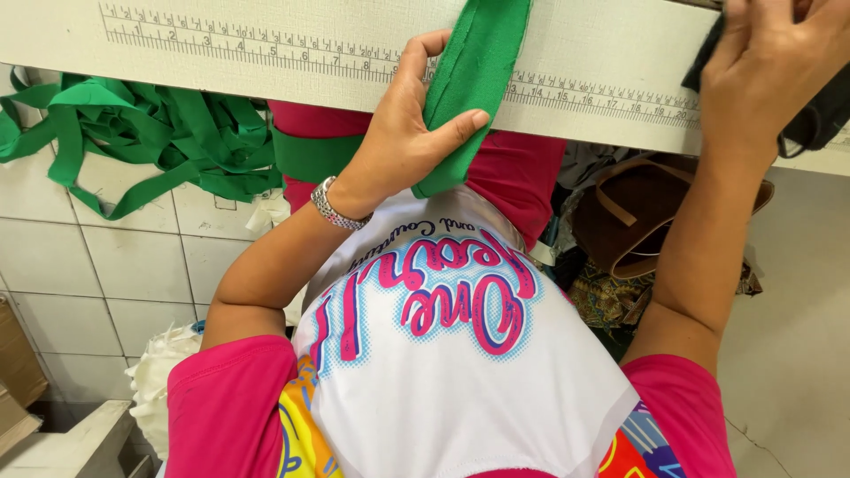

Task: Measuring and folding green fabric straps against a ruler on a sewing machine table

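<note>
L hand [403, 133] pinches the folded green fabric strip [474, 80] against the white table edge w/ printed ruler [266, 49]; strip top cut off by frame. R hand [766, 62] rests on a dark cloth [823, 115], mostly hidden; its grip cannot be made out.

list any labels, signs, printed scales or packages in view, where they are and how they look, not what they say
Printed ruler scale: along the pale table's top edge, thin dark tick marks, crossed by the green fabric strip held in the left hand.
Shirt print: on the white shirt front, looping pink and blue lettering.
Cardboard box: far left edge, brown, partly cut off.
</note>
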